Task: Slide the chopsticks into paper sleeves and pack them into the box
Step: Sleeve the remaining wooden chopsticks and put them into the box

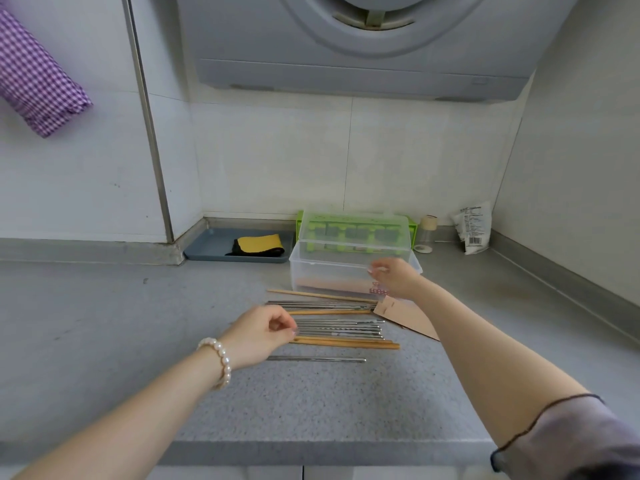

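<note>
Chopsticks [332, 327] on grey speckled counter [138, 323], white tiled wall [277, 150] behind.

Metal and wooden chopsticks [341, 329] loose, roughly parallel, just before clear lidded box [329, 268]; tan paper sleeves [408, 315] beside box's front right.

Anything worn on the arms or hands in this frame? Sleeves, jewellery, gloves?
No gloves: both hands are bare. The left hand has a bracelet of round white pearl-like beads at the wrist, and that forearm is bare as far as the frame shows. The right hand wears nothing; higher up that arm is a loose grey-lilac sleeve with a dark wavy trim.
</note>
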`<state>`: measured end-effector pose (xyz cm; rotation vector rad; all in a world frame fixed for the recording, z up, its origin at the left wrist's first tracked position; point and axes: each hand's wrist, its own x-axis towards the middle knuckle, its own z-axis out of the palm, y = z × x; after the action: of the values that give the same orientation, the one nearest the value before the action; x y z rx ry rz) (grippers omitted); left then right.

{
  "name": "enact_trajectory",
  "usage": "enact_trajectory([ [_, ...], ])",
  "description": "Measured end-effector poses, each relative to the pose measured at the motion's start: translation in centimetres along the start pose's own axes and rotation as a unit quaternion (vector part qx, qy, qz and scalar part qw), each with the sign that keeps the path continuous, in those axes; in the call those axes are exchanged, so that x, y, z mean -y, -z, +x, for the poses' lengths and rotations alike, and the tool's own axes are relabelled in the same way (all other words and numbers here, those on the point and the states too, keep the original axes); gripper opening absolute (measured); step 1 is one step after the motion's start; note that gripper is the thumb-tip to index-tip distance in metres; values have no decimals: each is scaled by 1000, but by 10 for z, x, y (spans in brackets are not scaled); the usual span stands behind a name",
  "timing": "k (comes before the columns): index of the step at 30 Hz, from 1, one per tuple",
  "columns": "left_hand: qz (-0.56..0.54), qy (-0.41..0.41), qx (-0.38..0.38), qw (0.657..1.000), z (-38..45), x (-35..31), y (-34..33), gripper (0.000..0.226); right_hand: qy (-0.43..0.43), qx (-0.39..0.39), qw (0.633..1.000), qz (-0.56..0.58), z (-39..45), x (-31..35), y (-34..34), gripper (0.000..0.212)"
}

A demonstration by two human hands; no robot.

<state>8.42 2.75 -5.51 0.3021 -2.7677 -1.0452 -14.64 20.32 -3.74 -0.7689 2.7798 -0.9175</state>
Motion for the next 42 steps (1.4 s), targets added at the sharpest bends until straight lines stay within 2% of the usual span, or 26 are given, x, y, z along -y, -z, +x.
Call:
enact_trajectory([
  [4, -6, -6, -3, 1000, -1, -4, 0, 5, -13, -1, 1000, 8, -8, -4, 10, 41],
  [7, -11, -8, -3, 1000, -1, -6, -2, 6, -13, 8, 997, 80, -13, -12, 16, 43],
  [8, -11, -9, -2, 1000, -1, -7, -3, 6, -6, -7, 996, 94, -16, -14, 18, 45],
  [10, -8, -11, 0, 1000, 0, -7, -5, 6, 24, -98, 993, 63, -21, -21, 23, 43],
  [12, -2, -8, 3, 1000, 1, -6, -6, 6, 34, -182, 983, -6, -28, -30, 29, 20],
  [13, -1, -5, 4, 1000, 1, -5, -7, 6, 20, -166, 985, -51, -31, -36, 32, 10],
  [14, 0, -1, 6, 1000, 1, -4, -7, 5, -4, -111, 989, -99, -35, -43, 34, 8],
  [16, 2, 4, 7, 1000, 2, -3, -8, 5, -52, 21, 984, -170, -41, -56, 31, 18],
  [18, 10, 4, 8, 1000, 2, -2, -10, 8, -74, 77, 975, -194, -47, -64, 25, 34],
  [20, 10, 6, 15, 1000, 1, -3, -13, 9, -75, 85, 975, -190, -50, -67, 20, 39],
  [27, -3, 13, 26, 1000, -5, -3, -16, 11, -79, 72, 987, -122, -50, -72, 14, 22],
  [30, -20, 9, 21, 1000, -7, -5, -17, 8, -63, 6, 998, -15, -55, -57, 15, 13],
  [32, -65, 14, 15, 998, -7, -12, -17, 4, -64, 1, 992, 110, -61, -36, 19, 17],
  [34, -170, 38, -1, 985, -6, -22, -18, 12, -70, 57, 964, 251, -71, -9, 23, 31],
  [35, -241, 52, -10, 969, -4, -28, -19, 18, -68, 83, 954, 281, -77, 6, 24, 32],
  [37, -378, 71, -14, 923, 0, -40, -19, 34, -51, 106, 954, 276, -89, 32, 19, 26],
  [39, -475, 80, -7, 876, 4, -50, -22, 32, -12, 126, 947, 294, -100, 54, 4, 20],
  [42, -536, 92, -52, 837, 8, -60, -29, 29, 31, 164, 929, 331, -107, 73, -22, 12],
])
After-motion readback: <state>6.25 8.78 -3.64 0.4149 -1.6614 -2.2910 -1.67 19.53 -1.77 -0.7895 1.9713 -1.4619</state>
